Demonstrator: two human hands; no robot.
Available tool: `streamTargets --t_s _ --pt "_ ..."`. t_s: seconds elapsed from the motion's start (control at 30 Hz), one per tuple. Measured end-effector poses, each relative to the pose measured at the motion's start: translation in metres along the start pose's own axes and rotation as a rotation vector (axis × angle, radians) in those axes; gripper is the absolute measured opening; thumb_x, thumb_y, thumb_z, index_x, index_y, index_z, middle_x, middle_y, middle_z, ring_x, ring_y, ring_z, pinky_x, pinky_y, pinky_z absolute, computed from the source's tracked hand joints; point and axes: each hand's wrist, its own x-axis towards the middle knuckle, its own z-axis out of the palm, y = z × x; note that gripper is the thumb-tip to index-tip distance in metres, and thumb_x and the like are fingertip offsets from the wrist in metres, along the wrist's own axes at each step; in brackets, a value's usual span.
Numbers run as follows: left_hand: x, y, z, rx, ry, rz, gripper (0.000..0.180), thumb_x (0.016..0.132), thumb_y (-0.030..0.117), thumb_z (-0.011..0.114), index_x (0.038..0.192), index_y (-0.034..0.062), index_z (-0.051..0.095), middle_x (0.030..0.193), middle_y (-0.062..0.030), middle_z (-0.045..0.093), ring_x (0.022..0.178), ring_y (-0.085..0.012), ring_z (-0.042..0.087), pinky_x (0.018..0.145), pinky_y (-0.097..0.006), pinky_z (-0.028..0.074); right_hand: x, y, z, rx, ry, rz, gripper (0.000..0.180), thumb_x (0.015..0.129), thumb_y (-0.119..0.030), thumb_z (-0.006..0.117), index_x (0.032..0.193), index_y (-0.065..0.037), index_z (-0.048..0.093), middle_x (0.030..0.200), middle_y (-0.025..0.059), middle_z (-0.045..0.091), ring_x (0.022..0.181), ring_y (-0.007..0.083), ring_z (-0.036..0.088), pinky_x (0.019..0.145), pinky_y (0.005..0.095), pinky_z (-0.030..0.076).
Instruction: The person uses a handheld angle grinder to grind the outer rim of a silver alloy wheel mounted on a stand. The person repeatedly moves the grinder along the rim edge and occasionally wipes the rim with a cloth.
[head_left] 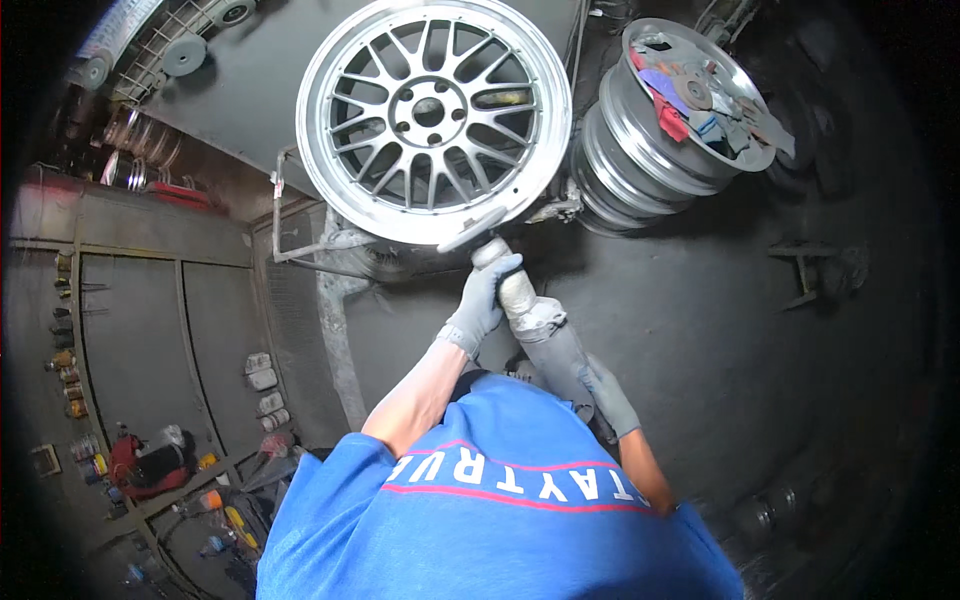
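A silver multi-spoke alloy wheel [447,104] faces me at the top middle, with a bright polished lip. An angle grinder [552,348], dusty and wrapped in pale covering near its head, slants up toward the wheel's lower edge. Its thin disc [474,230] overlaps the lip there; whether they touch I cannot tell. My left hand [482,300], in a grey glove, is closed round the grinder's front end. Farther back, my right hand [608,396], also gloved, wraps the rear of the body; its fingers are partly hidden behind the tool.
Stacked wheel rims [640,150] stand right of the wheel, topped with rags and abrasive discs [692,93]. A bent metal frame [280,215] is at its left. Shelving [182,300] with small containers lines the left side. A red-and-black machine [150,465] sits lower left.
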Motion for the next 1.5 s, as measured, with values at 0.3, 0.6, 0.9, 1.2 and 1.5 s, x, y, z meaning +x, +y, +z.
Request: streamTargets --t_s 0.3,0.6,0.9,1.2,1.5 --pt "0.046 -0.039 0.054 -0.037 -0.065 0.004 0.016 0.091 0.015 0.076 0.103 0.0111 0.066 0.092 -0.0032 0.068 0.085 -0.0185 0.069 0.08 -0.038 0.058 0.014 0.009 -0.084 -0.161 0.102 -0.072 0.075 0.104 -0.047 0.06 0.153 0.007 0.041 0.15 0.0184 0.052 0.139 0.026 0.048 0.115 0.0378 0.038" --pt "0.031 -0.041 0.03 -0.106 -0.106 0.0 0.025 0.084 0.01 0.083 0.103 0.0124 0.066 0.092 -0.0013 0.067 0.084 -0.0168 0.067 0.078 -0.036 0.056 0.008 0.022 -0.063 -0.264 0.153 -0.081 0.075 0.104 -0.05 0.06 0.152 0.004 0.044 0.148 0.0175 0.054 0.137 0.0259 0.049 0.115 0.0373 0.038" --pt "-0.005 -0.003 -0.031 0.126 -0.037 -0.006 0.04 0.083 0.018 0.087 0.114 0.0089 0.064 0.102 -0.0035 0.067 0.091 -0.0168 0.066 0.082 -0.036 0.056 -0.015 0.045 0.064 0.099 0.194 0.083 0.069 0.105 -0.047 0.058 0.154 0.001 0.045 0.147 0.0171 0.055 0.133 0.026 0.054 0.112 0.0376 0.042" --pt "-0.023 0.041 -0.08 0.345 0.075 0.105 0.046 0.081 0.02 0.088 0.119 0.0065 0.065 0.107 -0.0043 0.069 0.096 -0.0168 0.066 0.088 -0.035 0.056 0.015 0.102 0.105 0.262 0.076 0.179 0.073 0.106 -0.054 0.054 0.153 0.001 0.047 0.148 0.017 0.056 0.132 0.0255 0.054 0.112 0.0372 0.042" --pt "-0.012 0.004 -0.032 0.294 0.085 0.102 0.043 0.083 0.022 0.088 0.116 0.008 0.064 0.105 -0.0047 0.068 0.098 -0.0185 0.066 0.089 -0.038 0.056 0.005 0.068 0.04 0.242 0.066 0.193 0.072 0.105 -0.054 0.056 0.15 0.001 0.051 0.142 0.0143 0.06 0.129 0.0238 0.056 0.111 0.0369 0.043"
